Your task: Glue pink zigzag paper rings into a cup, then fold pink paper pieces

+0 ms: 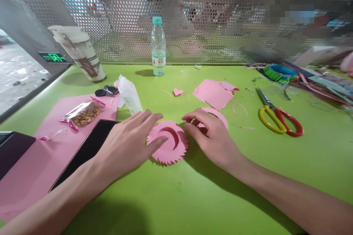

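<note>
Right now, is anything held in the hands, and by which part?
The left hand has its thumb over the left side of the pink toothed disc; whether it grips is unclear. The right hand shows no clear hold.

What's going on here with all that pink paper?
A person has their left hand at a round pink paper with a zigzag edge and a curved cut; the thumb lies over it. The right hand is close beside it, fingers curled. Another zigzag paper is partly hidden behind that hand. The scissors lie open on the green table, off to the right.
</note>
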Demonstrator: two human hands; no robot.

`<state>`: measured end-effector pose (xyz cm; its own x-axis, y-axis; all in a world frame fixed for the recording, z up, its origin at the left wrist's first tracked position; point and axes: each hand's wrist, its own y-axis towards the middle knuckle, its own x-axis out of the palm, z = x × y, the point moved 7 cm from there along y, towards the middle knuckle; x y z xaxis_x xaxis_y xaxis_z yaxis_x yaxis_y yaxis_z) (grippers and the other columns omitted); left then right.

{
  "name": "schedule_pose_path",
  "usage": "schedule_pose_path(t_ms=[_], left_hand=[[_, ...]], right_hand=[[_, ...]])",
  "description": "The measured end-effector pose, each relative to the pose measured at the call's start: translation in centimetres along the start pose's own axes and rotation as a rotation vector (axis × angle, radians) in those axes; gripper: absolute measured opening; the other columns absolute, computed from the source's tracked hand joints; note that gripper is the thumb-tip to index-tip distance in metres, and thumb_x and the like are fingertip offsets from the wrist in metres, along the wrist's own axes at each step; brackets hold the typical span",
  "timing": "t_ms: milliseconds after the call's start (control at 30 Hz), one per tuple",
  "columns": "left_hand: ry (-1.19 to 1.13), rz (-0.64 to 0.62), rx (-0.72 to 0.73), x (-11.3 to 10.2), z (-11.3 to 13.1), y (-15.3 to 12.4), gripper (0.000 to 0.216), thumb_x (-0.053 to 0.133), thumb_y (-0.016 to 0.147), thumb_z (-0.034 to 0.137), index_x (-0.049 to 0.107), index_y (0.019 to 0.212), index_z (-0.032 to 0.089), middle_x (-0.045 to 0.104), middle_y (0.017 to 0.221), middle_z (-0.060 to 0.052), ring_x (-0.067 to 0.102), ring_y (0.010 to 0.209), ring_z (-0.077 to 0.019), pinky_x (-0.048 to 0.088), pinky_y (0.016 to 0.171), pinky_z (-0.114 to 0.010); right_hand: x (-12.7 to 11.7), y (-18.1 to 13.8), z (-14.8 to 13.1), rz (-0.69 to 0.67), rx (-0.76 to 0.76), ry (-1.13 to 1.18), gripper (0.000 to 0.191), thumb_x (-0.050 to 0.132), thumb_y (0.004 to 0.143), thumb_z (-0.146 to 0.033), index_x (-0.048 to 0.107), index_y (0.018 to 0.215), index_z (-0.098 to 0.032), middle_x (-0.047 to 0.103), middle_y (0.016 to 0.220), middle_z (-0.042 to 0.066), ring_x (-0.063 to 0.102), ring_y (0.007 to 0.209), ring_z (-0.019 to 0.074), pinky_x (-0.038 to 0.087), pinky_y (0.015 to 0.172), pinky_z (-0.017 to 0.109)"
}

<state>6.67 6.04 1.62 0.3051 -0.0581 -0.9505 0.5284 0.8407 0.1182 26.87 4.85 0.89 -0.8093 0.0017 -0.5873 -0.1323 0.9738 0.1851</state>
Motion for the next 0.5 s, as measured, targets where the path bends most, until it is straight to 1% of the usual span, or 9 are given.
schedule_pose_path(t_ms=[33, 67, 100, 133, 167, 233, 333, 400, 500], left_hand=[[-0.015, 0.016, 0.118, 0.2, 1.0, -0.1, 0.060, 0.049, 0.108, 0.058, 0.056, 0.152, 0.019, 0.070, 0.144, -0.016, 0.068, 0.127, -0.0350, 0.053, 0.100, -0.044], [-0.021, 0.018, 0.219, 0.6, 1.8, -0.3, 0.064, 0.049, 0.109, 0.056, 0.050, 0.159, 0.016, 0.060, 0.158, -0.018, 0.059, 0.141, -0.0362, 0.048, 0.114, -0.048], [-0.019, 0.003, 0.298, 1.0, 2.3, -0.5, 0.068, 0.048, 0.110, 0.056, 0.044, 0.164, 0.015, 0.051, 0.167, -0.019, 0.050, 0.152, -0.0366, 0.040, 0.124, -0.050], [-0.012, -0.026, 0.349, 1.5, 2.7, -0.6, 0.072, 0.046, 0.111, 0.057, 0.039, 0.167, 0.013, 0.042, 0.173, -0.019, 0.041, 0.159, -0.0363, 0.034, 0.129, -0.051], [-0.002, -0.059, 0.376, 2.0, 2.8, -0.7, 0.074, 0.044, 0.111, 0.058, 0.036, 0.169, 0.013, 0.037, 0.176, -0.020, 0.035, 0.163, -0.0358, 0.030, 0.133, -0.052], [0.014, -0.111, 0.381, 2.6, 2.7, -0.7, 0.076, 0.040, 0.112, 0.060, 0.034, 0.170, 0.011, 0.031, 0.178, -0.020, 0.029, 0.166, -0.0354, 0.026, 0.135, -0.053], [0.024, -0.107, 0.364, 2.2, 3.0, -0.7, 0.079, 0.039, 0.112, 0.062, 0.033, 0.171, 0.010, 0.025, 0.178, -0.021, 0.021, 0.167, -0.0358, 0.023, 0.136, -0.055], [0.025, -0.109, 0.358, 1.8, 3.7, -0.6, 0.076, 0.037, 0.113, 0.059, 0.032, 0.171, 0.010, 0.021, 0.179, -0.020, 0.018, 0.168, -0.0349, 0.022, 0.137, -0.055], [0.031, -0.168, 0.331, 2.0, 5.1, -0.3, 0.071, 0.029, 0.116, 0.053, 0.033, 0.170, 0.008, 0.017, 0.180, -0.019, 0.018, 0.168, -0.0337, 0.022, 0.137, -0.054]], right_hand=[[-0.3, 0.0, -0.2, 0.018, -0.014, 0.007, 0.012, 0.061, 0.105, -0.030, 0.071, 0.106, -0.023, 0.075, 0.107, 0.008, 0.070, 0.092, 0.0238, 0.056, 0.079, 0.039], [-0.6, 0.1, -0.4, 0.036, -0.026, 0.010, 0.012, 0.060, 0.105, -0.028, 0.071, 0.105, -0.024, 0.076, 0.106, 0.007, 0.071, 0.092, 0.0238, 0.056, 0.078, 0.038], [-0.8, 0.1, -0.5, 0.054, -0.033, 0.011, 0.012, 0.060, 0.105, -0.027, 0.071, 0.105, -0.024, 0.076, 0.106, 0.007, 0.071, 0.092, 0.0238, 0.056, 0.077, 0.038], [-1.1, 0.1, -0.5, 0.069, -0.036, 0.009, 0.012, 0.060, 0.105, -0.027, 0.071, 0.104, -0.024, 0.077, 0.106, 0.007, 0.071, 0.092, 0.0239, 0.056, 0.078, 0.038], [-1.2, 0.2, -0.4, 0.080, -0.034, 0.006, 0.012, 0.060, 0.104, -0.027, 0.071, 0.104, -0.024, 0.077, 0.105, 0.007, 0.071, 0.092, 0.0240, 0.056, 0.079, 0.038], [-1.5, 0.3, 0.0, 0.087, -0.020, 0.002, 0.012, 0.060, 0.104, -0.029, 0.071, 0.105, -0.024, 0.078, 0.106, 0.007, 0.071, 0.094, 0.0241, 0.056, 0.082, 0.039], [-2.0, 0.9, 0.5, 0.089, 0.002, 0.004, 0.014, 0.060, 0.104, -0.031, 0.071, 0.107, -0.024, 0.078, 0.107, 0.007, 0.071, 0.095, 0.0245, 0.055, 0.085, 0.039], [-2.7, 1.5, 0.7, 0.103, 0.003, -0.005, 0.015, 0.060, 0.104, -0.032, 0.072, 0.105, -0.024, 0.078, 0.104, 0.006, 0.071, 0.091, 0.0244, 0.054, 0.084, 0.040], [-4.3, 2.6, 1.0, 0.118, 0.016, -0.093, 0.015, 0.059, 0.102, -0.030, 0.072, 0.100, -0.023, 0.079, 0.098, 0.005, 0.071, 0.084, 0.0230, 0.052, 0.079, 0.038]])
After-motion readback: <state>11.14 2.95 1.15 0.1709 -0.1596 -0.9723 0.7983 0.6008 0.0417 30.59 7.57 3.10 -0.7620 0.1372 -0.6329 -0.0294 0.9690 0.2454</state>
